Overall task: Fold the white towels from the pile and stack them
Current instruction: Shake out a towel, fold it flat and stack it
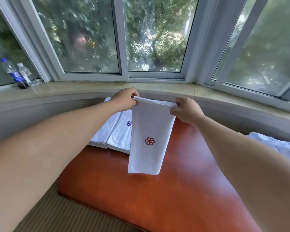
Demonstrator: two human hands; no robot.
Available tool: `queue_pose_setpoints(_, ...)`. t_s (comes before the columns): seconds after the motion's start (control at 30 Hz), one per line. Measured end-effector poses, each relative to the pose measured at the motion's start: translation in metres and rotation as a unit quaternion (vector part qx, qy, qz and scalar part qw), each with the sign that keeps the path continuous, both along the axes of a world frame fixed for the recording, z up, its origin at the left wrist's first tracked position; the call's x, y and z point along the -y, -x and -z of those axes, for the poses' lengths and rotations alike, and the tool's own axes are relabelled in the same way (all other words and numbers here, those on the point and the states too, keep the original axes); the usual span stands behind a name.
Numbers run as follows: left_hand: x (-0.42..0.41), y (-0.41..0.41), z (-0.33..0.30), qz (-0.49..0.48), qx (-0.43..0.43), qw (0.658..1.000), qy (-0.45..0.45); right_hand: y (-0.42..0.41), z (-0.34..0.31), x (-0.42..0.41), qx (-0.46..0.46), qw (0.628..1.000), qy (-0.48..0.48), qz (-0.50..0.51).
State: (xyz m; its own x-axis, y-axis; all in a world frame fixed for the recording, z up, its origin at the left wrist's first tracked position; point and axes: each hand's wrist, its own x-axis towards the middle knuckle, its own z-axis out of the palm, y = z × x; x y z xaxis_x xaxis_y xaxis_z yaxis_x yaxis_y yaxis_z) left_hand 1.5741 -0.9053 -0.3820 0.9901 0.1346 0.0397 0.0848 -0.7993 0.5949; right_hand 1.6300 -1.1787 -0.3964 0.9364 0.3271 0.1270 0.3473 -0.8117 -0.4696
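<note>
Head view: I hold one white towel [148, 134] up in the air over the table [157, 198], folded lengthwise into a narrow strip that hangs down from my two hands. My left hand [125, 99] pinches the left top corner, fingers curled round the hem. My right hand [185, 111] pinches the right top corner the same way, thumb and fingers pressed together on the cloth. The strip's lower end hangs free, near the tabletop; I cannot tell whether it touches. One red flower emblem [149, 141] shows on the side facing me.

Behind the hanging towel, on the far left part of the table, lie folded towels [115, 131] in two stacks side by side, touching. The right one shows one purple emblem [129, 123]. How many towels each stack holds I cannot tell.

At the right edge of the view lies one heap of loose white cloth, the pile [278, 146], well apart from the stacks.

On the sill [90, 88], far left, stand two plastic bottles: one with a blue cap and label [13, 72], one with a white cap [26, 74] just beside it on its right.
</note>
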Motion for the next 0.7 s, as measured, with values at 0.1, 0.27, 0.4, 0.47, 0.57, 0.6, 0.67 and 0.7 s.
queue_pose_setpoints(0.1,-0.006,-0.040,0.014,-0.006,-0.011,1.000,0.003,-0.036,0.015,-0.010,-0.013,1.000,-0.005,0.012)
queue_pose_setpoints(0.27,-0.013,-0.095,0.050,-0.026,-0.034,0.999,0.013,-0.088,0.046,-0.020,-0.034,0.999,-0.004,0.028)
queue_pose_setpoints(0.4,-0.016,-0.131,0.075,-0.042,-0.038,0.997,0.044,-0.119,0.068,-0.027,-0.046,0.998,-0.016,0.051)
queue_pose_setpoints(0.47,-0.019,-0.149,0.084,-0.039,-0.043,0.997,0.057,-0.136,0.079,-0.030,-0.050,0.997,-0.019,0.060)
queue_pose_setpoints(0.57,-0.027,-0.178,0.099,-0.038,-0.052,0.995,0.075,-0.162,0.098,-0.040,-0.058,0.995,-0.028,0.082)
queue_pose_setpoints(0.6,-0.030,-0.188,0.104,-0.038,-0.056,0.995,0.079,-0.170,0.104,-0.044,-0.063,0.994,-0.032,0.089)
queue_pose_setpoints(0.67,-0.034,-0.208,0.115,-0.030,-0.070,0.993,0.088,-0.184,0.115,-0.050,-0.072,0.991,-0.043,0.104)
queue_pose_setpoints(0.7,-0.036,-0.220,0.121,-0.025,-0.079,0.993,0.089,-0.192,0.122,-0.052,-0.074,0.990,-0.048,0.110)
